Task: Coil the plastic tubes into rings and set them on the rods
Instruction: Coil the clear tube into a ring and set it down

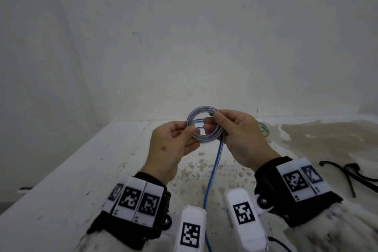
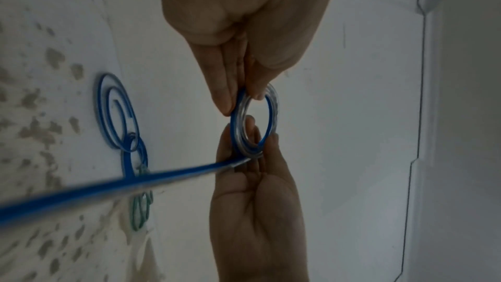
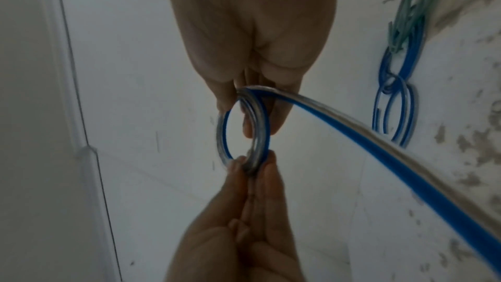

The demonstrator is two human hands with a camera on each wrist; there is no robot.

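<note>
Coiling is under way above the stained white table [image 1: 61, 170]. Left hand [image 1: 171, 145] pinches the near-left rim of the blue-and-clear tube ring [image 1: 204, 125]; right hand [image 1: 241, 135] grips its right side, fingers through the opening. A long uncoiled tail [image 1: 212, 170] trails toward the person. Next move, in my judgement: feed the tail round without loosening the turns. No rods in view.
</note>
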